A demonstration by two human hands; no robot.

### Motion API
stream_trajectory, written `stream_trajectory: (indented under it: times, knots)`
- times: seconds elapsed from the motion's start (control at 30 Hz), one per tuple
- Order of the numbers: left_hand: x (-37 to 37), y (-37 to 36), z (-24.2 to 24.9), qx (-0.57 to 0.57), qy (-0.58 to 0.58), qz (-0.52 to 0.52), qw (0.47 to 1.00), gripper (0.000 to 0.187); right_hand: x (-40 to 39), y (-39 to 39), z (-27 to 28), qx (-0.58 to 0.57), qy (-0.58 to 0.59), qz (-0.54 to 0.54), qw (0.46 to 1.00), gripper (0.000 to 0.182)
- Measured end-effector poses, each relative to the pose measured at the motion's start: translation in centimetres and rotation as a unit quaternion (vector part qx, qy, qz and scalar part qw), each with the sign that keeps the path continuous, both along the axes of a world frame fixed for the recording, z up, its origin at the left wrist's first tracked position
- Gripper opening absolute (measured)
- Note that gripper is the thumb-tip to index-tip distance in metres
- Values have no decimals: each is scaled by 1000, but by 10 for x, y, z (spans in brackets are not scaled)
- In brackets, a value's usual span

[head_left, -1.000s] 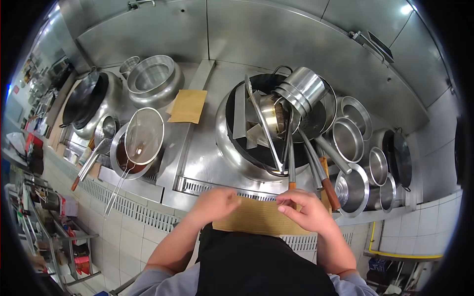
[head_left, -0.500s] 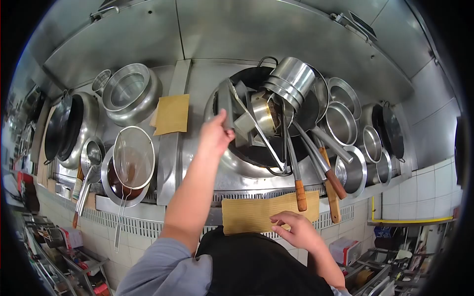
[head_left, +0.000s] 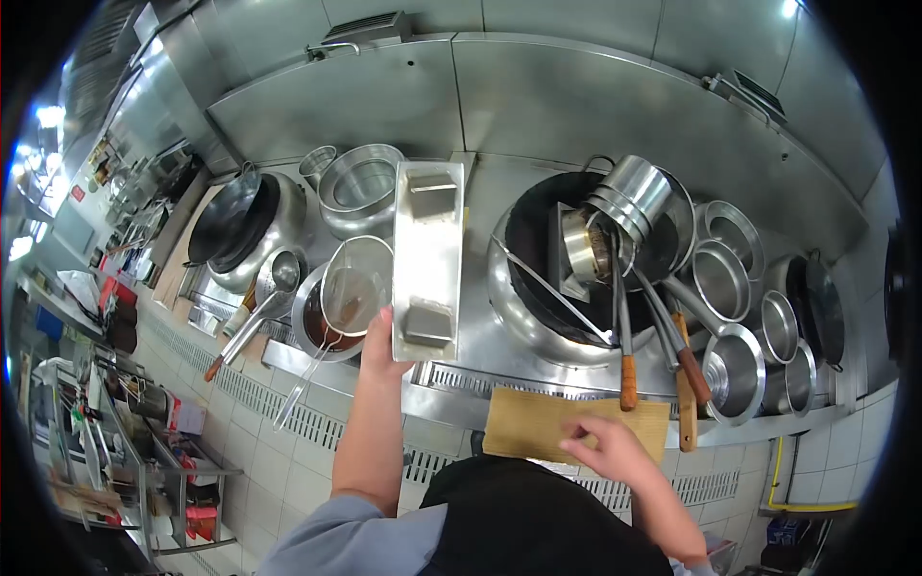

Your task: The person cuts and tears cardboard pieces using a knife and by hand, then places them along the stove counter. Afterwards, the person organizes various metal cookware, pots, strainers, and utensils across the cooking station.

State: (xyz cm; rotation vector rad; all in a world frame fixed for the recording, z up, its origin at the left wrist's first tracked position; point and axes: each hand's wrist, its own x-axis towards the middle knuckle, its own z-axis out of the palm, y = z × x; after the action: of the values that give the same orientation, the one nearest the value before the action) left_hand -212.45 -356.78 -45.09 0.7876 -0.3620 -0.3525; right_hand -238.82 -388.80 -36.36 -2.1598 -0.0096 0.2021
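Note:
My left hand (head_left: 381, 348) grips the lower left edge of a long rectangular metal tray (head_left: 428, 259), held nearly upright in front of me. Two block-shaped metal pieces show on the tray, one near each end. Its bulk partly covers the wire strainer (head_left: 357, 283) and the steel pots behind. My right hand (head_left: 610, 447) hovers over or rests on a strip of corrugated cardboard (head_left: 514, 422) at the counter's front edge. The fingers are loosely bent and apart, with nothing visible in them.
A large wok (head_left: 530, 216) holds several pots and long-handled tools. Wooden handles (head_left: 628, 384) jut over the front edge. Steel pans (head_left: 720, 278) and a dark wok (head_left: 826, 317) stand at right. A ladle (head_left: 281, 274) and another wok (head_left: 223, 221) are at left.
My left hand has lifted the metal tray out of the wok and carried it left, turning its broad face into view. My right hand stays by the cardboard. The camera view has swung left.

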Motion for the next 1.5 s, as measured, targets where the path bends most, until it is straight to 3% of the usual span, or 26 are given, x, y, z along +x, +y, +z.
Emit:
stream_trajectory:
  times: [0.1,0.13,0.2,0.23,0.3,0.4,0.43,0.53,0.63,0.77,0.83,0.9,1.03,1.2,1.33,1.4,1.5]
  knots:
    - [-64,-19,39,73,7,-53,996,54,18,8,0,98,-92,17,991,70]
    - [-89,-27,46,139,-11,-68,988,51,24,15,-7,165,-99,-15,981,85]
    - [-136,-44,62,266,-58,-102,957,45,36,29,-13,271,-99,-69,955,99]
    - [-168,-54,74,392,-51,-130,909,44,39,40,-13,334,-90,-107,932,98]
    - [-206,-76,70,512,-62,-169,840,43,41,51,-22,404,-84,-137,900,82]
    - [-246,-82,26,558,-163,-140,802,48,19,48,-37,222,-78,-77,969,103]
    - [-245,-74,8,628,-306,-147,700,58,6,47,-54,149,-93,-72,982,104]
    - [-221,-54,-40,698,-393,-181,570,79,-26,33,-83,-19,-53,-16,998,105]
    - [-199,-71,-54,708,-476,-81,516,89,-38,1,-101,-176,47,12,983,100]
    - [-176,-119,-81,669,-541,-125,494,116,-27,-35,-132,-300,52,26,952,96]
    - [-174,-125,-98,656,-547,-132,503,118,-23,-46,-144,-360,77,54,928,96]
    - [-172,-129,-108,689,-535,-137,469,122,-24,-51,-154,-375,78,72,921,95]
    - [-164,-136,-113,694,-500,-153,496,121,-25,-53,-156,-381,73,82,918,94]
    - [-151,-142,-130,679,-493,-157,521,95,-25,-66,-158,-385,81,112,913,92]
    - [-150,-143,-140,657,-514,-130,536,87,-15,-70,-155,-360,150,116,913,91]
    - [-149,-148,-139,658,-500,-150,543,86,-23,-64,-168,-391,75,95,912,90]
    - [-154,-165,-132,646,-499,-159,555,83,-20,-68,-156,-387,122,108,908,87]
